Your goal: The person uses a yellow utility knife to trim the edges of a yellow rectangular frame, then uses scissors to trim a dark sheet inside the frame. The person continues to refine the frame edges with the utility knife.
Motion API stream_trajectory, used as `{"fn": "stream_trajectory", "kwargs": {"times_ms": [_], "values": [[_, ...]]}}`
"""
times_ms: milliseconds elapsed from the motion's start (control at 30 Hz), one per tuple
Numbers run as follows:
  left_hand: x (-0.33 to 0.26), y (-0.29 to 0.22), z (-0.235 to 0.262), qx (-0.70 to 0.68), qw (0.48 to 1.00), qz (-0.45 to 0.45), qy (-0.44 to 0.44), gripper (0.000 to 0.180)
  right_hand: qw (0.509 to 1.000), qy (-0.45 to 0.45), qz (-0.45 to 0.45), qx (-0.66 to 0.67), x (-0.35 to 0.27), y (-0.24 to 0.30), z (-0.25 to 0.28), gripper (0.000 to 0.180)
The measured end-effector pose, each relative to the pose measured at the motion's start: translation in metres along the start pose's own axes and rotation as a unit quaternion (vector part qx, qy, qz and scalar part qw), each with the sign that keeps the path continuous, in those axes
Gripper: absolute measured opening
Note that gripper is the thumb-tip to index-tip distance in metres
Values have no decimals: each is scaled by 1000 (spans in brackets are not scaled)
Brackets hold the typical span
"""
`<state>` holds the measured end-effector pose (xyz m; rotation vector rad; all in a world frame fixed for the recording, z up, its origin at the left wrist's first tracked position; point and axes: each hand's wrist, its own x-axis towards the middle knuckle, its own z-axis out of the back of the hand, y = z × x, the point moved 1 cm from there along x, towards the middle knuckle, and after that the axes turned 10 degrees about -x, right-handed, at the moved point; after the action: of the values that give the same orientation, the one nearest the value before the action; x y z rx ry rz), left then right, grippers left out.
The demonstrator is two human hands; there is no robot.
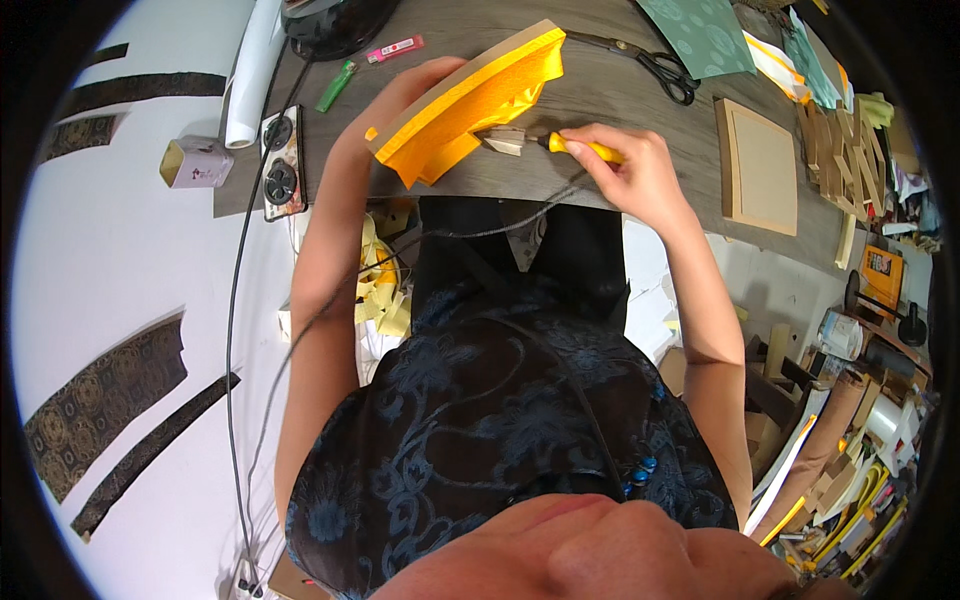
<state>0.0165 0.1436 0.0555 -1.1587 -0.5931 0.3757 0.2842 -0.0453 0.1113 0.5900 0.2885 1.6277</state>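
My left hand (408, 92) is wrapped round the back of a board covered in shiny yellow fabric (485, 95), holding it tilted above the table's near edge. Its fingers are mostly hidden behind the board. Loose yellow fabric hangs in folds from the underside. My right hand (638, 172) grips the yellow handle of a small corded iron (604, 152). The iron's flat metal head points left, close to the hanging fabric; whether they touch I cannot tell. A dark cord runs from that hand leftward across my lap.
Black scissors (668, 75) lie beyond the board, near a green patterned sheet (700, 35). To the right sits a flat tan board (762, 165) beside stacked wooden frames (845, 150). A green lighter (336, 86), a pink tube (396, 49) and a power strip (283, 165) are on the left.
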Motion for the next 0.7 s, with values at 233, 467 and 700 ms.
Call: {"fn": "stream_trajectory", "kwargs": {"times_ms": [233, 467, 700], "values": [[73, 46, -49, 71, 990, -7, 119, 48, 990, -39, -130, 24, -50, -1, 17, 16], [55, 84, -45, 124, 988, -92, 4, 39, 973, -68, -217, -25, -50, -1, 9, 19], [36, 88, -29, 8, 999, 33, -28, 34, 985, -102, -133, -34, -16, 0, -7, 19]]}}
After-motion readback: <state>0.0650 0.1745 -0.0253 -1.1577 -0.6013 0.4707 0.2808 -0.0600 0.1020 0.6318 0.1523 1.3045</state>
